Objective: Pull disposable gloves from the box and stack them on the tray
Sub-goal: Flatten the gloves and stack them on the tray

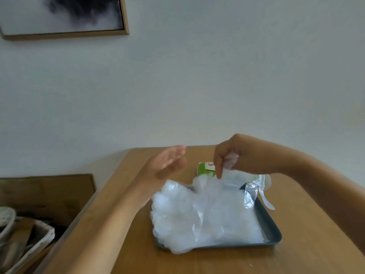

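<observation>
Hands above the tray: the right hand (235, 157) pinches a clear glove (232, 179), and the left hand (169, 163) is open with its fingers straight.
The pinched glove hangs down onto the heap of gloves (201, 214), which fills the dark tray (272, 232) and spills over its left rim. A green box (204, 168) sits just behind the tray, toward the far edge of the desk (306, 258). A basket (37, 240) lies beyond the desk's left edge.

Box (204, 169) label too blurred
</observation>
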`<state>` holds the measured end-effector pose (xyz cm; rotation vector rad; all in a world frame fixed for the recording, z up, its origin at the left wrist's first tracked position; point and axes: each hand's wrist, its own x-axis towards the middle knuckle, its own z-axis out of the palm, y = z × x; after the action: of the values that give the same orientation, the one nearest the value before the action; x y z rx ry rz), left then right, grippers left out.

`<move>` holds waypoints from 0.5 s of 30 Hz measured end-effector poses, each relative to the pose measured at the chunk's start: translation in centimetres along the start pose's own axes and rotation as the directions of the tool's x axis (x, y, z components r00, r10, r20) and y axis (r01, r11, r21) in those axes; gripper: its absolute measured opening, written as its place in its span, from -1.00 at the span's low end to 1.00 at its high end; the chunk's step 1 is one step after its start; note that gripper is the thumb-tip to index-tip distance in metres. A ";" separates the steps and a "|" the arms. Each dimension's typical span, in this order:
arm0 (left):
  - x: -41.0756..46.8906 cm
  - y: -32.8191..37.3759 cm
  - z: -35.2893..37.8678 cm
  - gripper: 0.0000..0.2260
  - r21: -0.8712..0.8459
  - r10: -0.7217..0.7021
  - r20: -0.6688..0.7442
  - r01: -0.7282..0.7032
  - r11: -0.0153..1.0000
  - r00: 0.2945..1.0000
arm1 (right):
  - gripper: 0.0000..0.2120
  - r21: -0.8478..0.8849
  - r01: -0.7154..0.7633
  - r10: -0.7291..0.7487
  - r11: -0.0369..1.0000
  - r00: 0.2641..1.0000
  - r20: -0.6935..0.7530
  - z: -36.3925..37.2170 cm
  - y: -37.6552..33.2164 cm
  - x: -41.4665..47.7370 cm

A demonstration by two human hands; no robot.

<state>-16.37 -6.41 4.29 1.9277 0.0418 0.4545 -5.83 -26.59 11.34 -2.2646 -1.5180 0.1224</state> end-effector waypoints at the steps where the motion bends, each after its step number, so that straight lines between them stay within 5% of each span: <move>1: -0.1 1.2 0.4 -0.18 0.017 0.045 0.083 -0.046 0.999 0.996 | -0.67 -0.019 -0.002 0.002 1.000 1.000 0.031 -0.2 -0.7 0.2; 6: -0.2 3.9 1.9 -0.24 0.060 0.107 0.219 -0.123 0.991 0.970 | -0.96 -0.096 -0.009 0.014 0.995 0.999 0.044 -1.6 -2.2 0.7; 9: -0.4 4.0 2.3 -0.45 0.158 0.074 0.235 -0.113 0.981 0.969 | -0.88 -0.048 0.014 -0.016 0.999 0.999 -0.031 -2.2 -2.5 0.4; 12: -0.9 3.7 2.5 -0.74 0.145 -0.035 0.196 0.007 0.989 0.980 | -0.83 0.162 -0.007 0.018 0.987 0.998 -0.064 -2.5 -2.1 -0.2; 15: -0.9 2.8 1.3 -0.73 0.069 -0.131 0.220 0.118 0.991 0.967 | -0.84 0.472 -0.086 0.153 0.877 0.983 -0.106 -2.2 -0.6 -0.7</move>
<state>-17.32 -8.89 6.12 2.0071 0.0284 0.1510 -6.02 -27.66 13.44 -1.9291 -1.1266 0.3213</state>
